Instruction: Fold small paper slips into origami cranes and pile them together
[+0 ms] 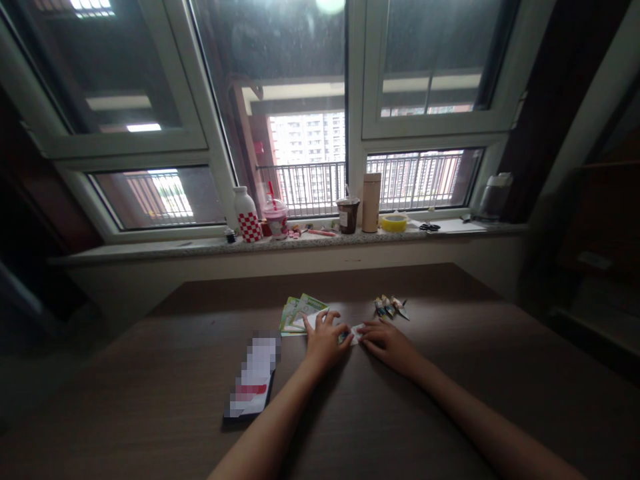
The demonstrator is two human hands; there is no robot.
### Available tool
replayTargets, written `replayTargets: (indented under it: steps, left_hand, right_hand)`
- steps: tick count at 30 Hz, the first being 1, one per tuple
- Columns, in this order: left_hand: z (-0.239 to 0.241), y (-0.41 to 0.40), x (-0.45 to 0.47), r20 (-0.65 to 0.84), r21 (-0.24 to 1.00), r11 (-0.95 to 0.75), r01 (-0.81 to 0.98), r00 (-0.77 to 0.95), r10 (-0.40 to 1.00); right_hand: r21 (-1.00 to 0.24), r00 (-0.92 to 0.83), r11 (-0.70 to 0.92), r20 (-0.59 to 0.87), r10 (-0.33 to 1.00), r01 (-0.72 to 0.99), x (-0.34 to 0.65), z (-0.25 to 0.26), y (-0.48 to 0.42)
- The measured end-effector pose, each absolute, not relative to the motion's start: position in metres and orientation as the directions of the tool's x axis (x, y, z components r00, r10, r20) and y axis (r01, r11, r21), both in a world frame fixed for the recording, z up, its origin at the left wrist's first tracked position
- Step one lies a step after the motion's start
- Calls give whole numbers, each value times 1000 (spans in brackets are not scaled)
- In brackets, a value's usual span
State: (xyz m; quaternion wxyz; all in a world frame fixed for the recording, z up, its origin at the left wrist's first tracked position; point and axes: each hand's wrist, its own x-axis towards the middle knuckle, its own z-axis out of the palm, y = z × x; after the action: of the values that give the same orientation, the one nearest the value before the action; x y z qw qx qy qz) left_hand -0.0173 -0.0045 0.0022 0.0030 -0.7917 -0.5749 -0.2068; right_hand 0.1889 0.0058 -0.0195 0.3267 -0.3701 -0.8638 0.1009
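My left hand, fingers spread and half curled, and my right hand, fingers loosely bent, touch a small white paper-like piece between them; whether either grips, I cannot tell. Its partly covered long axis appears to run left–right. Both palms face down.

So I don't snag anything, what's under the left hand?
Green cards stick out beyond the left hand, partly hidden by it. A small whitish piece shows between it and the right hand. Whatever else lies beneath is covered.
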Motion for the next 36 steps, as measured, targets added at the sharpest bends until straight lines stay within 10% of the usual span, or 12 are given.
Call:
replayTargets:
  steps: [36]
  left_hand:
    - [8, 1, -11, 217, 332, -246, 911, 180, 959]
  right_hand:
    - [-495, -415, 633, 484, 770, 595, 192, -18, 4]
